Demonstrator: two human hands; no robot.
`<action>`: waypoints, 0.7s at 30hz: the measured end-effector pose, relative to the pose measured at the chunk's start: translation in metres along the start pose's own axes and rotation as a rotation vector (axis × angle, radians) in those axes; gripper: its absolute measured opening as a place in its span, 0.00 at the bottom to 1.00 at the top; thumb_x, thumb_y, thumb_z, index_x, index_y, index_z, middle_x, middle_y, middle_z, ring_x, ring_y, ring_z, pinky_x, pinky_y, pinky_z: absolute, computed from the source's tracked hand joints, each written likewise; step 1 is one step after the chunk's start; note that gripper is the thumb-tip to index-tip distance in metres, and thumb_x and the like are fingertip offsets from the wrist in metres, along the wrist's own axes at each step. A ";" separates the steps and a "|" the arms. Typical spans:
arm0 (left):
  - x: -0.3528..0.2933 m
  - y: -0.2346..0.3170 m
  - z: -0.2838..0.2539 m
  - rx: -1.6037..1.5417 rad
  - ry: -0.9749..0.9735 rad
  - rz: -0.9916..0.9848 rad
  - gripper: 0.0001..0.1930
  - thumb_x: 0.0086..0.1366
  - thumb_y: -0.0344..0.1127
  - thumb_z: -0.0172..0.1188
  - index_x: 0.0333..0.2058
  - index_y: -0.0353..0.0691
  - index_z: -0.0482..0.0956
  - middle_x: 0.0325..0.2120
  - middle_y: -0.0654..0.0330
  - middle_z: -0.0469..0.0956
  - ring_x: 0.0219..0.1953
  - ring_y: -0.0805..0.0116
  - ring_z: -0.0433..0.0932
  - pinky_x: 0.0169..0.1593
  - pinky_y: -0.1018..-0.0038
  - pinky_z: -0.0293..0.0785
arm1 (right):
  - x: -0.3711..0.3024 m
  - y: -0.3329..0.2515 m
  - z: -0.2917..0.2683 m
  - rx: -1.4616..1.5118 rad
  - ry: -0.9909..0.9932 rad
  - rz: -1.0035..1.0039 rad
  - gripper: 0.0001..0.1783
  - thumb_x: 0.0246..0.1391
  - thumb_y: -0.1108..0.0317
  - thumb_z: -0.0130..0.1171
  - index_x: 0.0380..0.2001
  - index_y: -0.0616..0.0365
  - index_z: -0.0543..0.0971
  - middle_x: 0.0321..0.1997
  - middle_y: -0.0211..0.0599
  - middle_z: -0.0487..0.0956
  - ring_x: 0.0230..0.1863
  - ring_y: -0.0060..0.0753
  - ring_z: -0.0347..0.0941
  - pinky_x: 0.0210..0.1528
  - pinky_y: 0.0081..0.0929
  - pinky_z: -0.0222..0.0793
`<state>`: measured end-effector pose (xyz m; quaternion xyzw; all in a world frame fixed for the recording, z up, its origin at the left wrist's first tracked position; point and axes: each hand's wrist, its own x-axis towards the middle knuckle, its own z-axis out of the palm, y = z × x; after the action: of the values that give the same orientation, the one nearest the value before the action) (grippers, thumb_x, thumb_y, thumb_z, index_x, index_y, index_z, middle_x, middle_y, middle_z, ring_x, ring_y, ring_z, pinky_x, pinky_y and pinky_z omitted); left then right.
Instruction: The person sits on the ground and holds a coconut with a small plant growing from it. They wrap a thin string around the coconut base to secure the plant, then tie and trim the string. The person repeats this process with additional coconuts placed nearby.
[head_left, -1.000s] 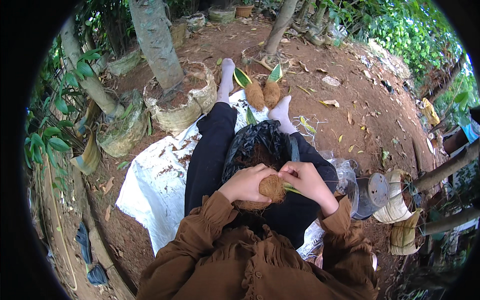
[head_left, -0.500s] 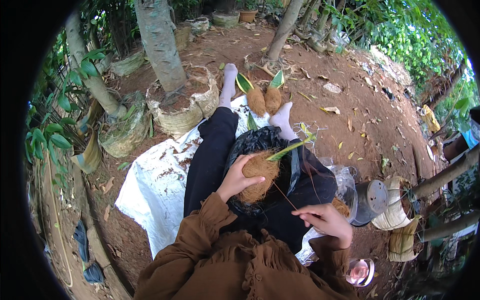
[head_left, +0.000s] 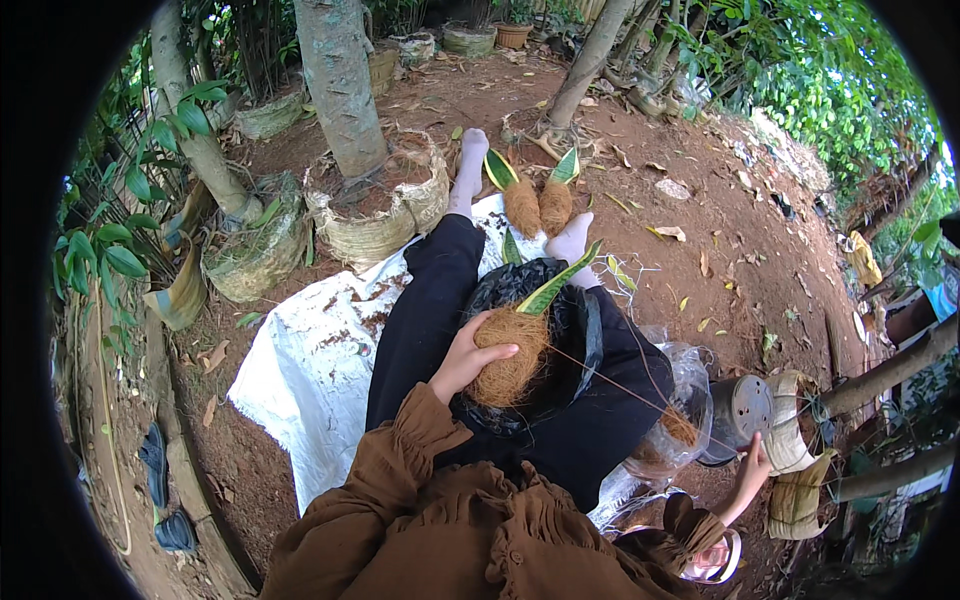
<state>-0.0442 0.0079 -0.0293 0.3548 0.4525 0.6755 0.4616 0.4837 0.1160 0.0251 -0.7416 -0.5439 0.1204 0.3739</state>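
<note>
My left hand (head_left: 466, 360) grips a ball of brown coconut fibre (head_left: 512, 372), thumb across its front and fingers behind it. A green snake plant leaf with yellow edges (head_left: 560, 280) sticks out of its top. From the ball a thin brown string (head_left: 620, 388) runs taut toward my right hand (head_left: 750, 482), which is stretched far out to the right with its fingers closed on the string's end. Between my legs lies an open black plastic bag (head_left: 572, 360), with the ball over it. Another leaf (head_left: 511, 248) shows behind the bag.
Two fibre-wrapped plants (head_left: 555, 207) lie by my feet. A white sheet (head_left: 300, 375) is under my legs. To the right are a clear plastic bag of fibre (head_left: 690, 400), a dark pot (head_left: 742, 410) and a pink-and-white round object (head_left: 712, 560). Sack-wrapped trees (head_left: 380, 225) stand at left.
My right hand has swung outward to the right, drawing the string long and straight. In my left hand the ball has turned slightly, its leaf now more upright.
</note>
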 end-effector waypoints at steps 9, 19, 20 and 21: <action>0.000 -0.005 0.003 0.188 0.013 0.022 0.35 0.51 0.37 0.74 0.55 0.31 0.70 0.49 0.54 0.73 0.51 0.66 0.74 0.56 0.71 0.69 | -0.005 0.010 0.007 -0.439 0.364 0.206 0.25 0.62 0.43 0.52 0.38 0.53 0.85 0.35 0.40 0.85 0.29 0.34 0.79 0.29 0.35 0.71; -0.013 0.007 0.029 0.552 -0.123 0.184 0.35 0.48 0.38 0.75 0.56 0.37 0.72 0.47 0.55 0.71 0.53 0.59 0.72 0.58 0.67 0.66 | -0.077 -0.164 0.139 0.761 -0.587 -0.398 0.29 0.62 0.72 0.56 0.65 0.60 0.63 0.57 0.44 0.74 0.60 0.35 0.70 0.60 0.30 0.66; -0.014 0.008 0.030 0.563 -0.131 0.186 0.36 0.48 0.38 0.75 0.56 0.37 0.72 0.47 0.55 0.71 0.53 0.59 0.72 0.58 0.67 0.66 | -0.084 -0.176 0.146 0.814 -0.701 -0.478 0.34 0.61 0.74 0.56 0.68 0.59 0.57 0.57 0.45 0.73 0.61 0.35 0.68 0.61 0.30 0.66; -0.014 0.008 0.032 0.571 -0.141 0.183 0.36 0.48 0.38 0.75 0.56 0.37 0.72 0.47 0.55 0.71 0.53 0.59 0.72 0.58 0.67 0.66 | -0.093 -0.187 0.155 0.932 -0.762 -0.365 0.34 0.61 0.75 0.56 0.68 0.59 0.56 0.57 0.45 0.74 0.60 0.34 0.69 0.61 0.29 0.66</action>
<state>-0.0139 0.0024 -0.0118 0.5555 0.5571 0.5334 0.3107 0.2238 0.1226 0.0244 -0.3009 -0.6473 0.5348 0.4521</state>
